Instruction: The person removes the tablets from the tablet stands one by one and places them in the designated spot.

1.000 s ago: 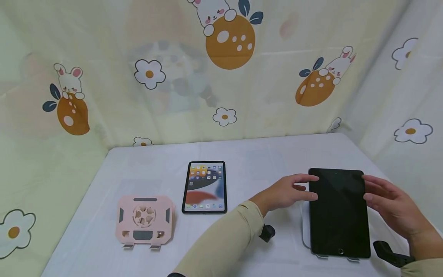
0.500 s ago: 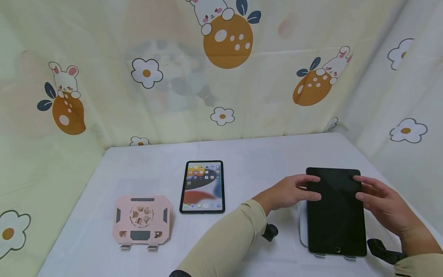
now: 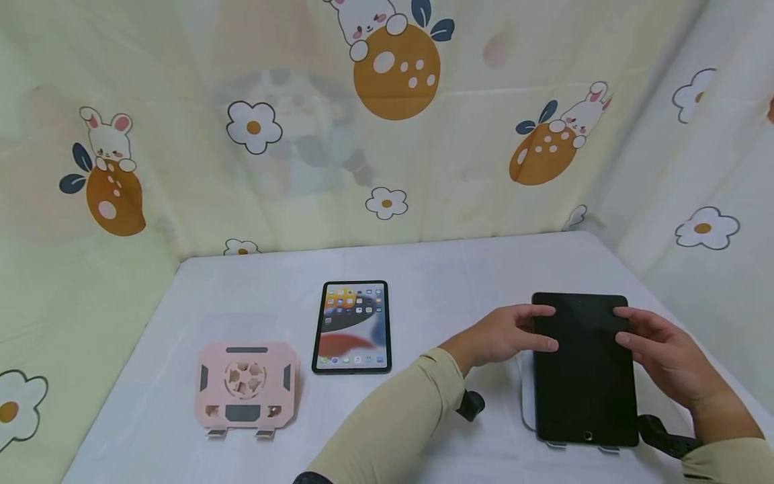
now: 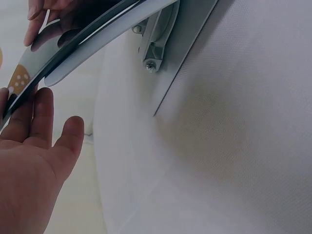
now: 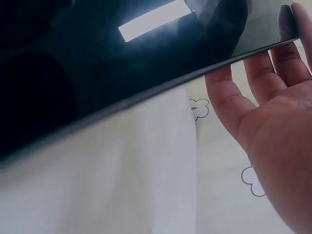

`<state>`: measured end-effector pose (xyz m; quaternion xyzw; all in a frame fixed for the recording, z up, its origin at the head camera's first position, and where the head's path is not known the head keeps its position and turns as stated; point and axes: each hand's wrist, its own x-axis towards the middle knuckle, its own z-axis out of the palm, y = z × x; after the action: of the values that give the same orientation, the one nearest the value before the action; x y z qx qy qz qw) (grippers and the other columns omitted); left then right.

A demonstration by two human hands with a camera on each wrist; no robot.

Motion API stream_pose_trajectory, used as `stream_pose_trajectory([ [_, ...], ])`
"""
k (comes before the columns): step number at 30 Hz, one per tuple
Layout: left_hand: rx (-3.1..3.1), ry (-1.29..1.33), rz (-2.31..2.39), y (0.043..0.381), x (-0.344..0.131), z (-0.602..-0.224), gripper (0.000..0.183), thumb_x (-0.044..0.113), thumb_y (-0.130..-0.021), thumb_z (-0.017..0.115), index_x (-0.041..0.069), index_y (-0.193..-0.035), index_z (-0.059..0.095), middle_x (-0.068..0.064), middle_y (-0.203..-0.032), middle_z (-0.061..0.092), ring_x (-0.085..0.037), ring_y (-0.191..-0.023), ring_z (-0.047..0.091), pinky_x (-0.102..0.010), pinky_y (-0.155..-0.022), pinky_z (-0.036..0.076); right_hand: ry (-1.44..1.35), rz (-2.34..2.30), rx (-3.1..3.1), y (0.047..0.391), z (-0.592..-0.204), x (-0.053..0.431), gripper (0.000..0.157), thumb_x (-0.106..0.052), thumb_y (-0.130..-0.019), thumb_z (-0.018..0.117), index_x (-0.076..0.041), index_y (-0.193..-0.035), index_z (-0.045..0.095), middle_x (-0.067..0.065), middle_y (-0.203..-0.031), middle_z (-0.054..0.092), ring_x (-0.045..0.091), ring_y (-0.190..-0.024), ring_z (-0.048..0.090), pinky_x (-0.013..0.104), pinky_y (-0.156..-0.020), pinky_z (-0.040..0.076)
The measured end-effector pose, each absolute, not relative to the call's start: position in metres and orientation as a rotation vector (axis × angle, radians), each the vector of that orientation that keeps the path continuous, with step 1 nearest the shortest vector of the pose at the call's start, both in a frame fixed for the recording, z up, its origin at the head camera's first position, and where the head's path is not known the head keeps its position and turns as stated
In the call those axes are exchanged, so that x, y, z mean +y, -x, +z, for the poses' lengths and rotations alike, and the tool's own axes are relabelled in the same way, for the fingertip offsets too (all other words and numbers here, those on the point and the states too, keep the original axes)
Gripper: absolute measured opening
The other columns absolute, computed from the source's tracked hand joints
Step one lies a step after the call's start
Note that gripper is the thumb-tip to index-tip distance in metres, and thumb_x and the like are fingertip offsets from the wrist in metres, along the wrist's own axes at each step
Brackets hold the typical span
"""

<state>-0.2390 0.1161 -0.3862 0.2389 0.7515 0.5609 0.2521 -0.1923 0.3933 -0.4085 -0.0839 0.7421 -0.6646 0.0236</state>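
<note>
A dark tablet (image 3: 583, 366) with a black screen leans on a pale grey stand (image 3: 527, 403) at the right of the white table (image 3: 459, 275). My left hand (image 3: 541, 328) touches its upper left edge with straight fingers. My right hand (image 3: 625, 326) lays straight fingers over its upper right corner. In the left wrist view the tablet's edge (image 4: 73, 46) runs just past my left hand (image 4: 44, 122), with the stand's hinge (image 4: 153, 48) behind it. The right wrist view shows the screen (image 5: 112, 58) above my right hand's fingers (image 5: 263, 83).
A second tablet (image 3: 353, 327) with a lit home screen lies flat mid-table. A pink folded stand (image 3: 244, 386) lies flat to its left. A cartoon-print curtain (image 3: 387, 134) walls the table at the back and both sides. Black wrist mounts (image 3: 471, 405) sit near the forearms.
My right hand has moved in and its fingers now lie on the dark tablet's upper right corner. The tablet has settled slightly lower and to the left; the left hand stays at its edge.
</note>
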Motion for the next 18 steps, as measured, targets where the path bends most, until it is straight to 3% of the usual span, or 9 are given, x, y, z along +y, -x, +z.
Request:
stream_pose_trajectory([
  [4,2.048,-0.636,1.515,0.239,0.114,-0.384,0.047,0.029,-0.076,0.071,0.038,-0.119,0.053,0.016,-0.119,0.045,-0.001,-0.103,0.043,-0.024,-0.079,0.042,0.233,-2.026,2.349,0.190,-0.405,0.389,0.044,-0.001,-0.092,0.043,-0.008,-0.136,0.035,-0.006,-0.121,0.043,0.003,-0.108,0.037,0.014,-0.083,0.032],
  [9,2.041,-0.637,1.517,0.238,0.108,-0.380,0.044,0.030,-0.077,0.070,0.039,-0.117,0.055,0.016,-0.117,0.046,-0.001,-0.102,0.043,-0.025,-0.080,0.042,0.225,-1.845,2.545,0.186,-0.396,0.385,0.046,-0.006,-0.093,0.045,-0.011,-0.137,0.033,-0.005,-0.133,0.029,0.004,-0.115,0.024,0.016,-0.097,0.015],
  [13,2.029,-0.634,1.535,0.239,0.103,-0.374,0.041,0.031,-0.077,0.070,0.040,-0.114,0.056,0.016,-0.115,0.048,-0.002,-0.100,0.044,-0.027,-0.080,0.043,0.237,-1.709,2.650,0.183,-0.387,0.383,0.046,-0.009,-0.093,0.045,-0.013,-0.138,0.034,-0.005,-0.134,0.026,0.006,-0.114,0.021,0.011,-0.092,0.018],
  [18,2.024,-0.663,1.538,0.238,0.096,-0.370,0.041,0.033,-0.076,0.070,0.041,-0.114,0.056,0.016,-0.112,0.049,-0.002,-0.099,0.044,-0.026,-0.079,0.043,0.268,-1.730,2.631,0.178,-0.379,0.378,0.045,-0.005,-0.092,0.047,-0.011,-0.136,0.037,-0.005,-0.127,0.032,0.004,-0.107,0.029,0.009,-0.084,0.027],
])
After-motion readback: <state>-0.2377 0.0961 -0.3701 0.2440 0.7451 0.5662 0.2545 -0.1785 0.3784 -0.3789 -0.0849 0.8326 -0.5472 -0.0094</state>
